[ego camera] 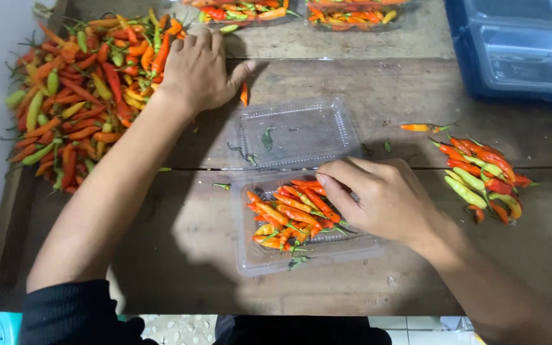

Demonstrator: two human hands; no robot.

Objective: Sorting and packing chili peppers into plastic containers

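Note:
A clear plastic clamshell box [253, 255] lies open on the wooden table, its lid [295, 131] folded back. Red, orange and yellow chili peppers [285, 217] fill its tray. My right hand [378, 198] rests over the tray's right side, fingertips on the chilies. My left hand [199, 70] reaches to the edge of a large chili pile [78, 96] at the left, fingers curled among the peppers; what it grips is hidden. One orange chili [244, 94] lies by its thumb.
A smaller heap of chilies [483, 179] sits right of my right hand, with a loose one [423, 128] above it. Filled clear boxes [352, 14] stand at the far edge. A stack of blue-tinted empty boxes [519, 48] occupies the top right corner.

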